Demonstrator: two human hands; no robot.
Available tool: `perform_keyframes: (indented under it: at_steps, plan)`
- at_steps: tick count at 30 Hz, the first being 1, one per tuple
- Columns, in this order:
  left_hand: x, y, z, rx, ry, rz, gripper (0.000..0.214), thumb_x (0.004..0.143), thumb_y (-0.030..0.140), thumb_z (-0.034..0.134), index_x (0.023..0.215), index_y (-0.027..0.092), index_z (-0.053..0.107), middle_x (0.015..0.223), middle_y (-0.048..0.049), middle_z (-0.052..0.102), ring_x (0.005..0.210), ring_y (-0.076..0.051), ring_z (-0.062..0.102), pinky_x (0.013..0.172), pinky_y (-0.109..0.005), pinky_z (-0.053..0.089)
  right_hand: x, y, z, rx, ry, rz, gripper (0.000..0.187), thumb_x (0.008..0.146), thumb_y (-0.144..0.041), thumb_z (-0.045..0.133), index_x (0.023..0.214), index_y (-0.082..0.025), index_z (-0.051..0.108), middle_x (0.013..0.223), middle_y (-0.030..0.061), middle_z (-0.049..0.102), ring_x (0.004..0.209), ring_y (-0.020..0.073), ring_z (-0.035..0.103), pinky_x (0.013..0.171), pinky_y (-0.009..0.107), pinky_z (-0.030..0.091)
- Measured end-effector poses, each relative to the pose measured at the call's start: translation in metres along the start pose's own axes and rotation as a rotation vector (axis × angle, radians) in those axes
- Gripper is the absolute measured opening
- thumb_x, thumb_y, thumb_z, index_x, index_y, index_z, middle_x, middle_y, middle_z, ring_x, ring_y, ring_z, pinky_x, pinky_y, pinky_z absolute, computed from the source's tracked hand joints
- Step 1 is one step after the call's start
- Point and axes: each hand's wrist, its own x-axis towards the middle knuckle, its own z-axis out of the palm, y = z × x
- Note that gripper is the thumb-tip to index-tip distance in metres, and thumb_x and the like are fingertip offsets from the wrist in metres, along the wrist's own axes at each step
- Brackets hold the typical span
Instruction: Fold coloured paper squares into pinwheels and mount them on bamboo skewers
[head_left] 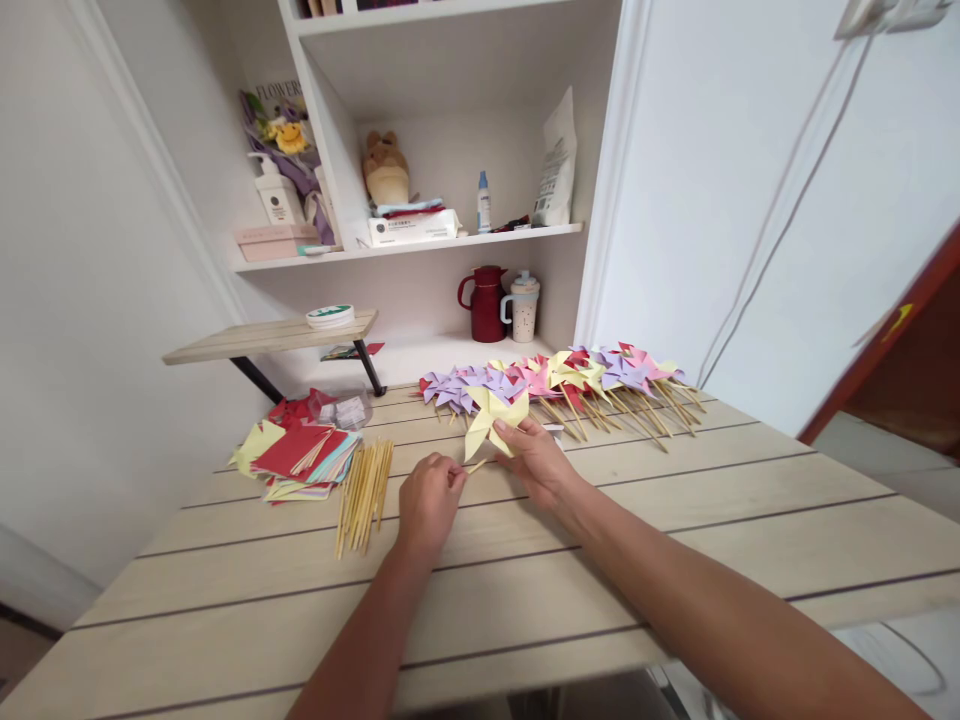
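Note:
In the middle of the table, my right hand [536, 462] pinches a yellow paper pinwheel [491, 415] by its centre, the thumb on its front. Just left of it, my left hand [433, 495] is closed on a thin wooden stick [477, 466], whose pale end points toward the pinwheel. Whether stick and pinwheel touch is hard to make out. Beyond my hands lies a row of pinwheels on sticks [626, 370] in purple, pink, yellow and red. A bundle of loose wooden sticks [364, 495] rests to the left of my left hand.
Stacked coloured paper [296, 455] lies at the left, with a clear plastic container [345, 410] behind it. A small raised wooden stand [262, 337] carries a round white tin [330, 317]. A red jug [488, 305] and a lidded cup [523, 305] stand under the shelf [480, 238].

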Motion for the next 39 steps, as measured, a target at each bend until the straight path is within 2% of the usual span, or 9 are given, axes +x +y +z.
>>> perform_keyframes:
  at_steps: [6,11,19,23,25,27,32,35,39]
  plan:
    - [0.0,-0.002,0.012,-0.163,-0.021,0.021,0.004,0.083,0.016,0.065,0.084,0.019,0.069,0.082,-0.0017,0.064,0.073,-0.016,0.057,0.068,-0.027,0.037,0.002,0.001,-0.004,0.04,0.029,0.084,0.031,0.059,-0.027,0.091,0.082,-0.024,0.07,0.086,-0.0001,0.075,0.076,0.0171,0.065,0.066,0.031,0.053]
    - [0.003,-0.007,0.016,-0.308,-0.015,0.011,0.033,0.081,0.014,0.067,0.112,0.02,0.07,0.077,-0.0003,0.061,0.072,-0.017,0.057,0.071,-0.028,0.04,0.005,0.003,-0.005,0.059,0.013,0.072,0.029,0.061,-0.025,0.09,0.082,-0.023,0.07,0.086,-0.0006,0.074,0.074,0.0153,0.065,0.068,0.03,0.055]
    - [0.0,-0.004,0.015,-0.231,-0.059,0.044,0.017,0.087,0.02,0.062,0.09,0.024,0.078,0.081,-0.0037,0.062,0.078,-0.019,0.059,0.069,-0.029,0.039,0.005,0.002,-0.004,0.093,-0.033,0.037,0.026,0.062,-0.026,0.09,0.081,-0.023,0.071,0.084,-0.001,0.074,0.077,0.016,0.066,0.077,0.036,0.057]
    - [0.0,-0.002,0.01,-0.284,0.115,0.06,0.014,0.081,0.017,0.066,0.075,0.023,0.076,0.089,-0.0065,0.063,0.093,-0.024,0.056,0.084,-0.036,0.041,0.002,-0.007,0.0,0.06,-0.062,-0.041,0.024,0.065,-0.027,0.088,0.082,-0.024,0.072,0.085,-0.0019,0.075,0.082,0.0166,0.067,0.083,0.036,0.056]
    - [0.0,0.0,0.005,-0.4,0.226,0.031,0.016,0.082,0.019,0.064,0.07,0.022,0.073,0.1,-0.0079,0.064,0.101,-0.026,0.055,0.091,-0.04,0.04,0.0,-0.016,0.002,0.038,-0.075,-0.16,0.024,0.066,-0.027,0.088,0.085,-0.025,0.072,0.09,-0.002,0.076,0.087,0.0171,0.067,0.09,0.036,0.054]
    - [0.0,0.003,0.001,-0.606,0.254,-0.011,0.019,0.085,0.024,0.059,0.07,0.021,0.07,0.102,-0.0081,0.065,0.103,-0.026,0.056,0.093,-0.04,0.04,-0.002,-0.025,0.004,0.041,-0.078,-0.267,0.025,0.065,-0.027,0.088,0.084,-0.026,0.072,0.093,-0.0023,0.076,0.093,0.0178,0.067,0.096,0.036,0.051]
    - [-0.006,0.015,-0.005,-1.166,-0.021,-0.094,0.026,0.091,0.04,0.054,0.079,0.019,0.063,0.078,-0.0028,0.064,0.07,-0.016,0.058,0.074,-0.03,0.044,-0.007,-0.039,0.003,0.051,-0.065,-0.323,0.025,0.064,-0.028,0.088,0.083,-0.027,0.072,0.095,-0.0039,0.076,0.096,0.0163,0.066,0.097,0.034,0.049]
    - [-0.009,0.019,-0.006,-1.402,-0.096,-0.136,0.026,0.087,0.042,0.062,0.079,0.018,0.06,0.073,0.0004,0.059,0.061,-0.011,0.052,0.064,-0.025,0.04,-0.01,-0.038,0.003,0.009,-0.138,-0.281,0.027,0.065,-0.028,0.088,0.087,-0.027,0.073,0.095,-0.0033,0.076,0.091,0.0153,0.066,0.09,0.031,0.05]
    - [-0.01,0.018,-0.009,-1.647,-0.179,-0.175,0.025,0.086,0.041,0.066,0.084,0.017,0.058,0.067,0.0033,0.053,0.055,-0.008,0.045,0.062,-0.023,0.04,-0.014,-0.038,0.005,-0.044,-0.225,-0.252,0.028,0.065,-0.032,0.088,0.088,-0.026,0.074,0.082,-0.0023,0.074,0.078,0.015,0.064,0.079,0.03,0.05]
